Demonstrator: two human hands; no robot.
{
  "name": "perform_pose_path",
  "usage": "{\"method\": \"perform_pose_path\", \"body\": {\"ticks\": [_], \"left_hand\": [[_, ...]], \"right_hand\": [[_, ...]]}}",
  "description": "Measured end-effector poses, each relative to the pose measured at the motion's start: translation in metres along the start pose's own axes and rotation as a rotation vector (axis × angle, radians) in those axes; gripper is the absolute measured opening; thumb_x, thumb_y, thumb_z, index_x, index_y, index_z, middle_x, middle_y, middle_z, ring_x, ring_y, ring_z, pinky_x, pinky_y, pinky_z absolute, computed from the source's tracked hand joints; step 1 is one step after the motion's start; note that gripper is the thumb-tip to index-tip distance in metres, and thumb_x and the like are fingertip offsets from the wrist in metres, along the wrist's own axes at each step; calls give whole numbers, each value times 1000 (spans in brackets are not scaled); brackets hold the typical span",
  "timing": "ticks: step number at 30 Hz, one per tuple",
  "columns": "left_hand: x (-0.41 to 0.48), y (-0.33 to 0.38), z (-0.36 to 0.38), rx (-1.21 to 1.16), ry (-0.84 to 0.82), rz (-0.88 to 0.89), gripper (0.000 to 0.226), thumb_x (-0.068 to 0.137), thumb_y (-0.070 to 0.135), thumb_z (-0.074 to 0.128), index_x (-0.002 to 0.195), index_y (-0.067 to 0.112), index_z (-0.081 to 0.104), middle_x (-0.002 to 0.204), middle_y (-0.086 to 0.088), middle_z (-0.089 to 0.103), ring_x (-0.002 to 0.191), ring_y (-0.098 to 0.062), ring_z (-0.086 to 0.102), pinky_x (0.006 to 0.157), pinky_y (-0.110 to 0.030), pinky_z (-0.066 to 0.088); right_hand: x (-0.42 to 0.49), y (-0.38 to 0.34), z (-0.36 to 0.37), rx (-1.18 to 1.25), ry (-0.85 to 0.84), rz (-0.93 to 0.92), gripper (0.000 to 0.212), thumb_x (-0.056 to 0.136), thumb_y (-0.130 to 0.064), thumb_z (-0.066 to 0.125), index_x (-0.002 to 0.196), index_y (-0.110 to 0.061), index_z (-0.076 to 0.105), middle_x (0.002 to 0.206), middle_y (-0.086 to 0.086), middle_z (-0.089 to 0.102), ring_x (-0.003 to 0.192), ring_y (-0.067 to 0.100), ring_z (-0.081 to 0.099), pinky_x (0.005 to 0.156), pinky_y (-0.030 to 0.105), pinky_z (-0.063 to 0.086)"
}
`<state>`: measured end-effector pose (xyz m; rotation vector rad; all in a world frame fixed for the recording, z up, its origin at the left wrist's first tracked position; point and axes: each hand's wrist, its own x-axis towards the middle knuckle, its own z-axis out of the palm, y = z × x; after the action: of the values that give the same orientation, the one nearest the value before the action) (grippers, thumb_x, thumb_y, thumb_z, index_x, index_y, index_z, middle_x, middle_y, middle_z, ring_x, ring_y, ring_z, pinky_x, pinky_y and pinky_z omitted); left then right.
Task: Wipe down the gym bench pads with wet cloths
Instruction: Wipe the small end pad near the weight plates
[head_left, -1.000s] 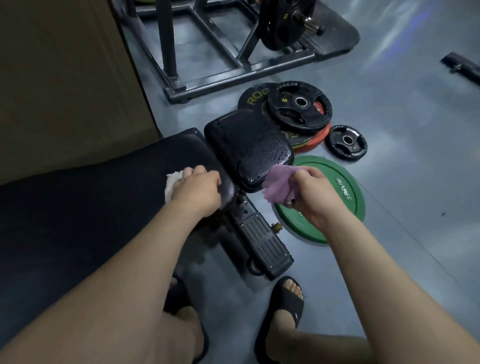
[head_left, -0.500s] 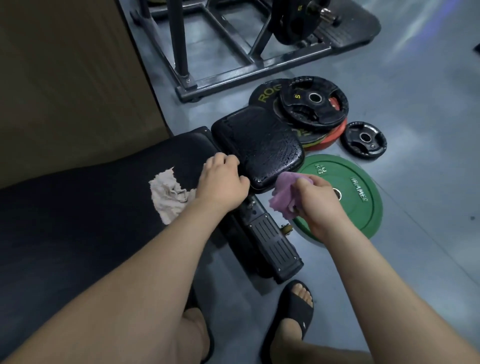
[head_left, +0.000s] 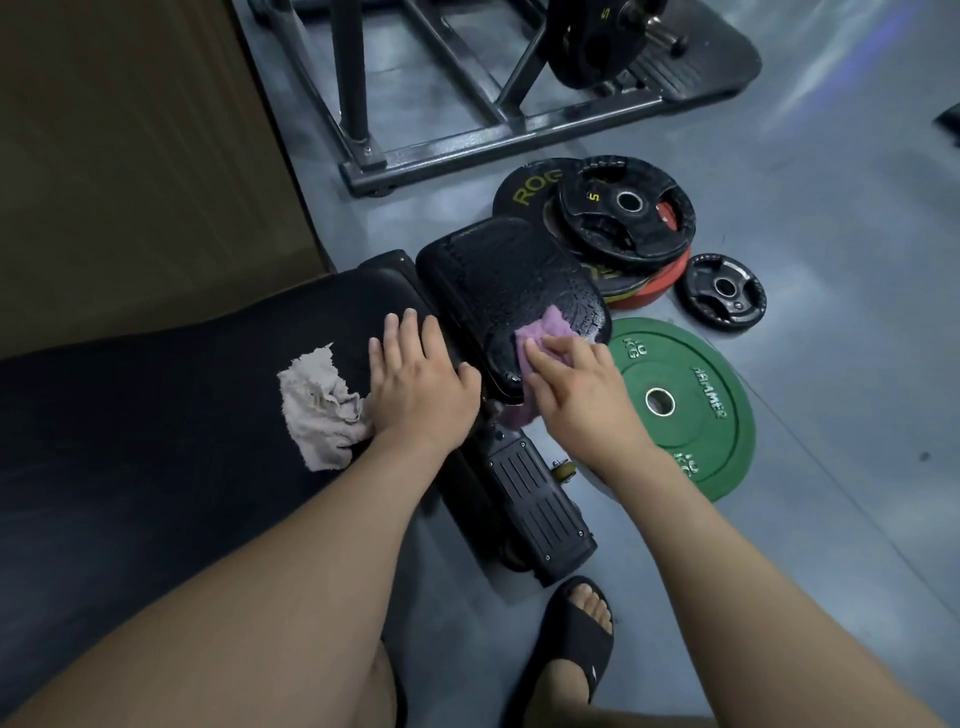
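Observation:
The long black bench pad (head_left: 156, 441) fills the left of the view. Its smaller black seat pad (head_left: 509, 280) lies just beyond the end and glistens with water. A crumpled white cloth (head_left: 317, 410) lies loose on the long pad. My left hand (head_left: 415, 384) rests flat on that pad's end, fingers straight, right beside the white cloth. My right hand (head_left: 576, 395) presses a purple cloth (head_left: 540, 338) with straight fingers against the near edge of the seat pad. Part of the purple cloth hangs below the pad.
A green weight plate (head_left: 685, 405) lies on the grey floor right of my right hand. A stack of black and red plates (head_left: 623, 218) and a small black plate (head_left: 722, 288) lie beyond. A steel rack frame (head_left: 467, 140) stands farther back. The bench's foot (head_left: 535, 509) and my sandalled foot (head_left: 576, 639) are below.
My left hand let go of the white cloth and now lies flat beside it. My right hand moved the purple cloth from the air onto the seat pad's near edge.

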<state>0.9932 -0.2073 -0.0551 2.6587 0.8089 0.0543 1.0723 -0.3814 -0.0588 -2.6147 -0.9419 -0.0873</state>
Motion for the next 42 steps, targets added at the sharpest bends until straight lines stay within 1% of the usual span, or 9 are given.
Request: {"method": "perform_pose_path", "body": {"ticks": [4, 10, 12, 17, 24, 26, 30, 37, 42], "left_hand": [[-4, -2, 11, 128, 74, 24, 73, 100, 47, 32, 161, 8, 21, 170, -14, 12, 158, -28, 4, 128, -49, 4], [-6, -1, 11, 191, 100, 39, 73, 99, 48, 32, 160, 7, 24, 169, -15, 17, 158, -29, 8, 127, -51, 9], [-5, -1, 11, 194, 86, 33, 73, 99, 47, 31, 160, 7, 23, 169, -15, 15, 158, -29, 6, 127, -51, 8], [-3, 0, 9, 220, 45, 25, 73, 99, 45, 28, 160, 6, 20, 170, -14, 12, 158, -30, 3, 127, -51, 5], [1, 13, 7, 179, 106, -26, 72, 90, 41, 28, 147, 0, 42, 160, -20, 35, 153, -36, 20, 124, -57, 15], [2, 14, 8, 179, 115, -15, 69, 89, 40, 29, 142, -2, 45, 157, -22, 38, 152, -38, 23, 124, -59, 17], [1, 12, 11, 166, 134, -6, 66, 89, 39, 35, 139, -2, 46, 155, -24, 40, 151, -39, 25, 123, -59, 17], [1, 12, 11, 177, 156, 13, 64, 90, 41, 42, 140, 1, 47, 154, -23, 42, 149, -41, 27, 122, -60, 18], [1, 13, 14, 174, 172, 23, 62, 89, 39, 46, 138, 3, 51, 153, -22, 44, 148, -42, 29, 122, -60, 19]], "right_hand": [[4, -6, 10, 39, 113, 12, 31, 96, -25, 60, 124, -16, 72, 119, 11, 63, 90, 31, 46, 79, 43, 49], [9, -20, 24, -81, 57, -336, 33, 95, -19, 50, 120, -20, 73, 106, 12, 61, 84, 33, 49, 72, 43, 48], [10, -9, 25, -19, 129, -278, 32, 96, -16, 57, 124, -18, 73, 100, 9, 61, 84, 30, 48, 71, 41, 47], [9, 5, 31, 110, 385, 164, 26, 97, -17, 67, 121, -11, 74, 105, 8, 65, 90, 31, 49, 78, 40, 45], [-4, -6, 33, -65, 256, -247, 37, 101, -33, 61, 132, -14, 68, 108, 11, 64, 88, 32, 51, 78, 45, 50], [3, 13, 29, -70, 284, -188, 33, 101, -30, 62, 129, -15, 70, 106, 11, 63, 88, 32, 52, 76, 45, 50], [2, 13, 34, -48, 349, 117, 40, 96, -17, 61, 134, -6, 65, 126, 18, 60, 111, 38, 53, 97, 48, 48], [5, 10, 29, -117, 288, -3, 58, 101, -50, 56, 133, -1, 65, 141, 17, 60, 132, 36, 54, 114, 46, 41], [9, 17, 26, -83, 281, -9, 44, 104, -37, 56, 131, -4, 67, 139, 13, 63, 125, 34, 55, 109, 42, 45]]}}
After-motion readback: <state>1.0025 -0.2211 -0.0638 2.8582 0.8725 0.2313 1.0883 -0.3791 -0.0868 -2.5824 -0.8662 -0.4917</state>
